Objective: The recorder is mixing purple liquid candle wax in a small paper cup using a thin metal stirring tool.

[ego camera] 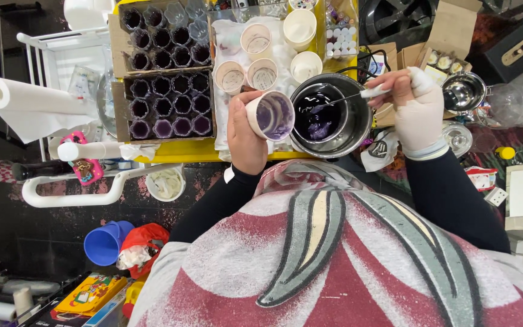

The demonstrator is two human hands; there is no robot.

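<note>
1. Your left hand [246, 136] is wrapped around a small white paper cup smeared purple inside [270, 115]; the fingers are closed on its wall, and the cup is tilted on its side with its mouth facing you.
2. The cup is held above the front edge of the yellow bench [171, 154], just beside the round steel pot [358, 130].
3. Your right hand [416, 100], in a pale glove, has its fingers pinched shut on the white handle of a thin metal spoon [349, 97].
4. The spoon's tip reaches into the smaller steel bowl of dark purple liquid [319, 112] that sits inside the pot; a lump of purple paste lies at the bowl's bottom.
5. Behind the pot, five more white paper cups [261, 42] stand upright on a white cloth [222, 109].
6. To the left of them, two cardboard trays of purple-filled moulds [167, 91] sit side by side, touching.
7. A white paper roll [25, 97] lies well apart at the far left.
8. A small shiny steel bowl [462, 92] rests to the right of your gloved hand.
</note>
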